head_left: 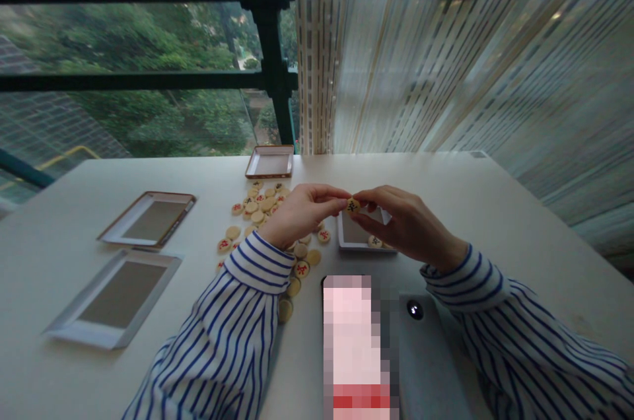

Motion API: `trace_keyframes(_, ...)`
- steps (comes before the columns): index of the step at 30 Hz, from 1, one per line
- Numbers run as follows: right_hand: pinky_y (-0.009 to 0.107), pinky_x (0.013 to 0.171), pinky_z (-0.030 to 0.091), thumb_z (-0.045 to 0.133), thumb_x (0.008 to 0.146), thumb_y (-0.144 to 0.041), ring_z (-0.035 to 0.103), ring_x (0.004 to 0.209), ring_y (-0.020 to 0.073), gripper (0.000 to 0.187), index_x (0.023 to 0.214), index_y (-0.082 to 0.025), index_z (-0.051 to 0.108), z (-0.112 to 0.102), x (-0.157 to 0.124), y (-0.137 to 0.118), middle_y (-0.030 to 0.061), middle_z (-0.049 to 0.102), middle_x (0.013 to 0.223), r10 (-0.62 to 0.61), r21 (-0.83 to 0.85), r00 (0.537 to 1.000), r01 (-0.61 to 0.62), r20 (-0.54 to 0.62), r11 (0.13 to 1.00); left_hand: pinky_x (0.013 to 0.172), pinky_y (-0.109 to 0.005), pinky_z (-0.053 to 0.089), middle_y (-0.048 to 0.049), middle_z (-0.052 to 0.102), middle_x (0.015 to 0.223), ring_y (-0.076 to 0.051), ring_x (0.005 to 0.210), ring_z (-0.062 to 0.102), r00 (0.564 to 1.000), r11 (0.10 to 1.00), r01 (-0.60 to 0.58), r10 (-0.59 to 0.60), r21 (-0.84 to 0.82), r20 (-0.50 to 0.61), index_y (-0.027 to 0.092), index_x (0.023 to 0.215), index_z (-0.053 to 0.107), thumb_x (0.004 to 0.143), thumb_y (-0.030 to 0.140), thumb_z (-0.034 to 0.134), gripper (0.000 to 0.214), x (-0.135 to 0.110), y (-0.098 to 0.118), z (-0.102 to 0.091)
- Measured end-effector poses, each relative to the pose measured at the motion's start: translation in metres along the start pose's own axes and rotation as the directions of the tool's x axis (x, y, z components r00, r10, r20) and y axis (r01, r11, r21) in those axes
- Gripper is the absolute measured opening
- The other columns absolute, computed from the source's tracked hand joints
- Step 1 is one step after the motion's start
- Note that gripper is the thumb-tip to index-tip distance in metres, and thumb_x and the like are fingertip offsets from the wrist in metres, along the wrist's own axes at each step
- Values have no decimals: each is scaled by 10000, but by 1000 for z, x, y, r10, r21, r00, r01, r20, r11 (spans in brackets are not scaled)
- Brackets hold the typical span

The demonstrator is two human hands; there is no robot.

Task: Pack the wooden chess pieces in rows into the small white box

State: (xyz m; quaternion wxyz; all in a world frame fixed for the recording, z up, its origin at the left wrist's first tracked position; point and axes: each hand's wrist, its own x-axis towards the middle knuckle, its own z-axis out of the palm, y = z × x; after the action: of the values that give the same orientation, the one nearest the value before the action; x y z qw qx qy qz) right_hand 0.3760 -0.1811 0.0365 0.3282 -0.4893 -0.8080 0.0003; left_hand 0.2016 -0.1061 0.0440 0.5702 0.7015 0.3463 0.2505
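Note:
A round wooden Chinese chess piece (353, 206) with a dark character is held up between my two hands. My left hand (310, 209) pinches its left edge between thumb and forefinger. From the other side, the thumb and fingers of my right hand (409, 222) grip it too. Just below and behind is a shallow white box (347, 243), partly covered by my right hand; inside lies another dark-marked piece (375, 242). Many loose pieces (257, 216), some with red characters and others blank side up, are scattered beneath and around my left forearm, which hides part of them.
To the left lie a brown-edged box lid (102, 235) and a white tray (119, 341). A small brown-rimmed tray (270, 175) stands at the table's far edge. Near me are a phone with a blurred screen (351, 341) and a grey device (430, 354). Curtain (386, 43) and window are behind.

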Motion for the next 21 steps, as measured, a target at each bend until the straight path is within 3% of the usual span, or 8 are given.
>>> trace_keyframes(11, 222, 583, 423, 531, 852, -290, 546, 618, 93, 164, 852, -156, 626, 2, 1, 5, 21, 658, 739, 135, 137, 990, -139, 37, 981, 512, -200, 383, -60, 669, 773, -112, 657, 558, 999, 999, 50, -50, -7, 16, 124, 868, 658, 693, 335, 669, 274, 1, -5, 7)
trace_keyframes(21, 263, 682, 449, 543, 839, -289, 578, 747, 130, 254, 1057, -175, 609, -2, -2, 11, 47, 653, 844, 35, 82, 987, -49, 159, 995, 479, -190, 389, -35, 640, 678, -99, 595, 538, 995, 995, 80, -75, 64, -65, 122, 860, 676, 712, 276, 645, 216, 4, -8, 10)
